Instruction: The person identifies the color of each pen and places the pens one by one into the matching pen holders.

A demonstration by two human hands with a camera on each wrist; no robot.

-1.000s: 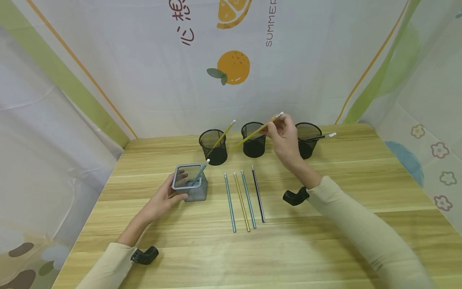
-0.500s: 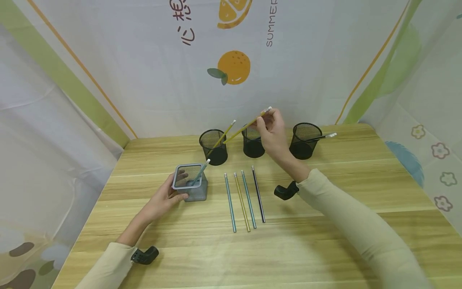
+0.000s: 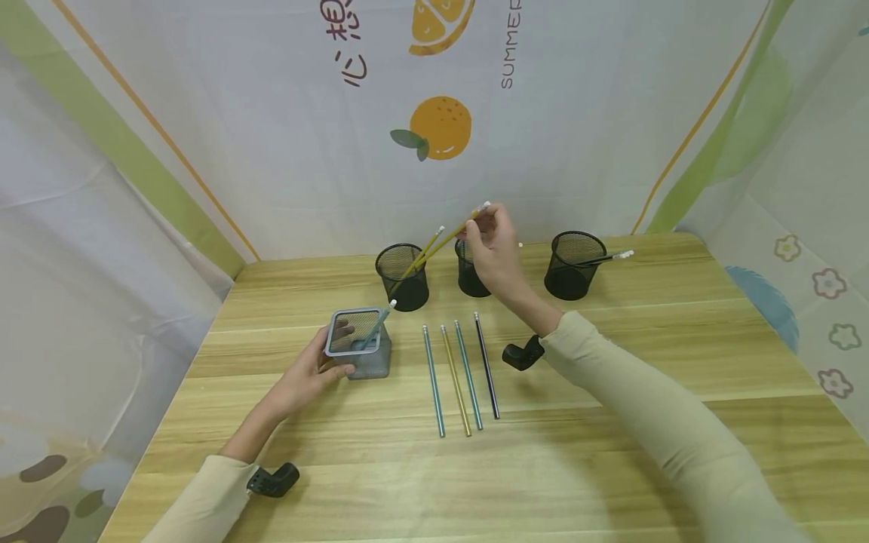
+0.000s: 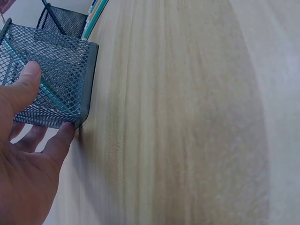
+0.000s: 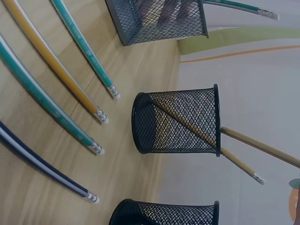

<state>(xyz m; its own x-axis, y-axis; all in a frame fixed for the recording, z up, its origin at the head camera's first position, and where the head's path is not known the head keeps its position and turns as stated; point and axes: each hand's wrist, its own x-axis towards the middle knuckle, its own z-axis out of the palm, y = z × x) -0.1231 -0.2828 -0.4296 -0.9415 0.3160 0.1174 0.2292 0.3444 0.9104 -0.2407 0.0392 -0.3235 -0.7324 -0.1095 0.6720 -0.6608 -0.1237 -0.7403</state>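
A: Pencil [image 3: 453, 234] pinched in the right hand [image 3: 494, 249], tip over the left round cup [image 3: 402, 276].
B: Left hand [image 4: 26, 154] grips the square holder [image 4: 51, 89] on the counter [image 4: 187, 122].
A: Right-wrist view: lower it gently beside the pencil already inside [image 5: 187, 126].

The backdrop [image 3: 584, 113] carried the only legible print. "SUMMER" [image 3: 509, 45] ran vertically, with its upper end cut off at the frame edge. Left of it stood dark red Chinese characters [image 3: 342, 41], one reading 心, the other cropped. Nothing else bore readable text.
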